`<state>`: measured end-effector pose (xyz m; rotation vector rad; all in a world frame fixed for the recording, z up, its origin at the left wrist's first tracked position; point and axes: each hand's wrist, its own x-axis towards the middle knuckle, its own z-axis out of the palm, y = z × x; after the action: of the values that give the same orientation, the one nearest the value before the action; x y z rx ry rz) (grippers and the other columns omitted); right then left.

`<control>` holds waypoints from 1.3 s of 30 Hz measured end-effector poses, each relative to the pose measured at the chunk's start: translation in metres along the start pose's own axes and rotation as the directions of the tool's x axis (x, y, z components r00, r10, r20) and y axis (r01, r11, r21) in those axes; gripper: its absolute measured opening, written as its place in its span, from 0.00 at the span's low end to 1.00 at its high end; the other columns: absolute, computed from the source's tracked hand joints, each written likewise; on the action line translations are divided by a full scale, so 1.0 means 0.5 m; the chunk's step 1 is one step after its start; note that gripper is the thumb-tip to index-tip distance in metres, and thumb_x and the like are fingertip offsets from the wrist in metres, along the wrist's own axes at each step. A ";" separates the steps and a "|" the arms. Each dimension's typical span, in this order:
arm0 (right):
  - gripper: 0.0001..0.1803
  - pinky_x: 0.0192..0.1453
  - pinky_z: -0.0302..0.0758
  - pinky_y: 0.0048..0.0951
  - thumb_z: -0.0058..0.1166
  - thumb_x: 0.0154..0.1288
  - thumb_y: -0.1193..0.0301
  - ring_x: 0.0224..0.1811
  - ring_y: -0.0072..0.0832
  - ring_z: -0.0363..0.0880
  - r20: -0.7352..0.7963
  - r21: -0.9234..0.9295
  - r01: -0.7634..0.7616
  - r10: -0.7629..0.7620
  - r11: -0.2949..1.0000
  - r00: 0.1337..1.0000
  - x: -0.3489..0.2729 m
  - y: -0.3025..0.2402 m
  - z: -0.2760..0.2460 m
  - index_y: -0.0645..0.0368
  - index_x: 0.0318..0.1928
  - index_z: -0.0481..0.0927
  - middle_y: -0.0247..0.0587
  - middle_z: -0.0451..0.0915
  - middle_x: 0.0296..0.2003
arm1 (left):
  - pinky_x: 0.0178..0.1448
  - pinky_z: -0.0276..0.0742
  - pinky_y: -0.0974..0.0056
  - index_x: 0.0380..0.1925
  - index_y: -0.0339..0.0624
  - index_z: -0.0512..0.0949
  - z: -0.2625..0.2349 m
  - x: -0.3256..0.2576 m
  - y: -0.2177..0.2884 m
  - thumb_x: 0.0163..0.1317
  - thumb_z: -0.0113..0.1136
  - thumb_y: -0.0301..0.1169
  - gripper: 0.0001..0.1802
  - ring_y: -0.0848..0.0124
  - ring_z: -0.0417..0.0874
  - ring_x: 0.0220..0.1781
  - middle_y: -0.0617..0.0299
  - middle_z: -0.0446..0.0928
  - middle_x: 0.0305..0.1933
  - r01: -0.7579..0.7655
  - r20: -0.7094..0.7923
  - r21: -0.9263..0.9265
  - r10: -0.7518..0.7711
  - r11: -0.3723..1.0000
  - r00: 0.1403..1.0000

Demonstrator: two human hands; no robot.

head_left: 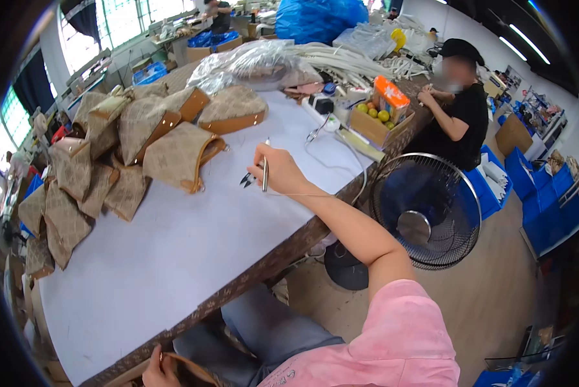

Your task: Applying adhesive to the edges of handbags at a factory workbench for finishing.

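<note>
My right hand (275,169) is above the white table covering (173,258), its fingers closed round a slim silver pen-like tool (265,177) held nearly upright. Small black tips (245,180), perhaps of snips, show beside those fingers; whether I hold them too is unclear. At the bottom edge, near my lap, my left hand (159,373) grips a bag (196,369) with a tan-brown edge, only partly in view. The nearest bag on the table (176,155) is beige, patterned and brown-trimmed, and lies left of my right hand.
Several similar bags (76,161) are heaped on the left. A cardboard box of round fruit (376,119), a thin cord (341,166) and clear plastic bags (257,61) lie farther back. A black floor fan (425,209) stands right of my arm; a person in black (454,109) sits beyond.
</note>
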<state>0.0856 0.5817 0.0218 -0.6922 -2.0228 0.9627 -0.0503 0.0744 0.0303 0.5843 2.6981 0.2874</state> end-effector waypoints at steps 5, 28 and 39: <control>0.10 0.37 0.72 0.48 0.56 0.63 0.65 0.34 0.54 0.80 0.153 -0.436 0.127 -0.066 0.891 0.986 -0.036 0.081 0.043 0.59 0.34 0.75 0.54 0.79 0.27 | 0.47 0.77 0.60 0.52 0.38 0.82 0.031 -0.012 0.026 0.66 0.62 0.28 0.15 0.53 0.83 0.39 0.46 0.81 0.39 -0.407 -0.204 -0.283 0.361 0.868 0.910; 0.18 0.29 0.75 0.31 0.70 0.53 0.78 0.26 0.33 0.79 0.632 0.477 0.540 -0.698 0.693 0.338 -0.409 -0.331 0.370 0.56 0.46 0.83 0.38 0.79 0.29 | 0.26 0.56 0.70 0.27 0.31 0.86 0.070 -0.015 -0.077 0.65 0.66 0.36 0.16 0.85 0.62 0.23 0.75 0.69 0.18 0.125 0.157 -0.802 0.004 0.584 0.988; 0.16 0.32 0.75 0.34 0.69 0.55 0.71 0.29 0.34 0.77 0.709 0.433 0.696 -0.693 0.572 0.128 -0.366 -0.341 0.388 0.54 0.46 0.84 0.36 0.79 0.30 | 0.26 0.56 0.69 0.24 0.30 0.84 0.092 0.008 -0.078 0.65 0.66 0.36 0.18 0.85 0.61 0.23 0.76 0.67 0.17 0.112 0.169 -0.790 0.038 0.603 0.985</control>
<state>0.0031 0.2767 0.0053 1.0133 -2.6928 0.6883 -0.0496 0.0469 -0.0234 0.2409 2.0739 1.2897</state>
